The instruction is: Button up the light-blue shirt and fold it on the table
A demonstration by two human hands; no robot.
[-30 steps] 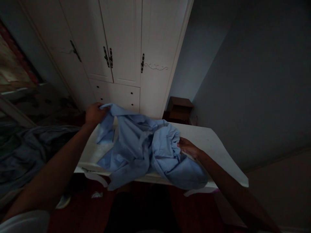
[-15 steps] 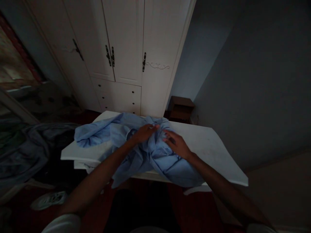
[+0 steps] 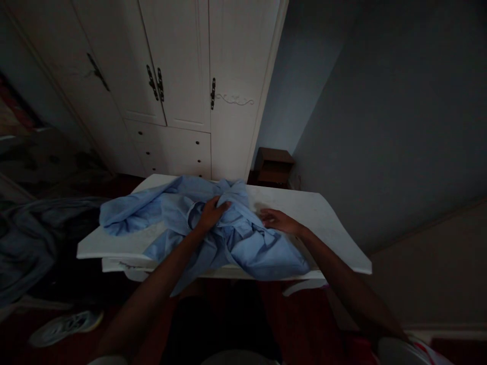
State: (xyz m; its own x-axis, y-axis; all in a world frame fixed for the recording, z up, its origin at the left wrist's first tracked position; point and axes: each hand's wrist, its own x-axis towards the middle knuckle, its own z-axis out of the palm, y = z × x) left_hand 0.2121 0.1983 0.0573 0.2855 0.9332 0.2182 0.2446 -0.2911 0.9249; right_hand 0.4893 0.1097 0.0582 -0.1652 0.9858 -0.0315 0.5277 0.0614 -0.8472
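A crumpled light-blue shirt (image 3: 251,248) lies across the white table (image 3: 327,228), one sleeve stretched out to the left and a part hanging over the front edge. Near the ring-shaped collar, my left hand (image 3: 212,213) is closed on the fabric, thumb and fingers bent around a fold. My right hand (image 3: 281,221) hovers at the shirt's right side, its fingers loosely apart and slightly curled, with no cloth visible in them. Whether its fingertips touch the shirt is hard to tell in the dim light.
Behind the table stands a white wardrobe (image 3: 236,137) with dark handles and drawers. A small brown cabinet (image 3: 276,165) sits beside it. Dark clothes (image 3: 26,238) are heaped at left, above a pale sneaker (image 3: 66,327) on the red floor. A grey wall rises at right.
The view has swung slightly right. My right hand has moved off the shirt's middle toward its right side, while my left hand has closed on the cloth near the collar.
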